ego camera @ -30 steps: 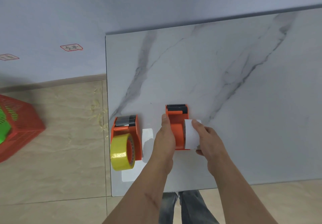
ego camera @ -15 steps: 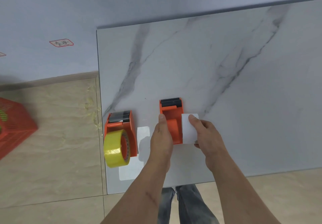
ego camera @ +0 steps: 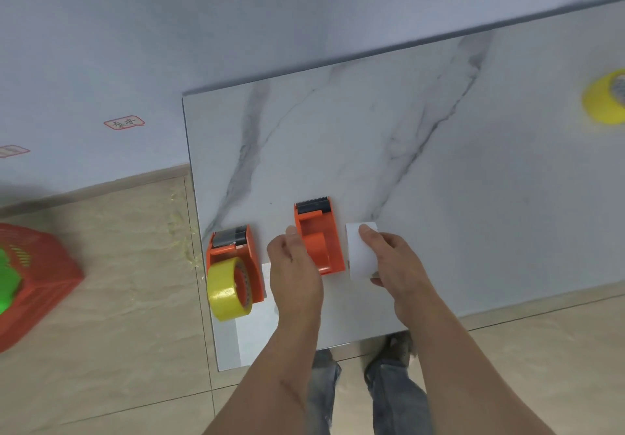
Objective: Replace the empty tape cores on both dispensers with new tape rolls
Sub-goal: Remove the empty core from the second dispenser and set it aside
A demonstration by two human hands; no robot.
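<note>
Two orange tape dispensers stand near the table's front left. The left dispenser (ego camera: 233, 259) carries a yellow tape roll (ego camera: 226, 291). The right dispenser (ego camera: 319, 235) shows a bare orange hub. My left hand (ego camera: 294, 269) rests against its left side, steadying it. Just right of that dispenser, my right hand (ego camera: 389, 262) grips a white empty tape core (ego camera: 358, 252), a small gap apart from it. A second yellow tape roll (ego camera: 605, 100) lies blurred at the table's far right edge of view.
The white marble table (ego camera: 406, 164) meets the wall at the back. A red plastic basket (ego camera: 33, 279) with something green inside sits on the tiled floor to the left. My legs and shoes show below the table's front edge.
The white core has come off the right dispenser and moved a little to the right in my right hand. The view shifted, bringing the far yellow roll into sight.
</note>
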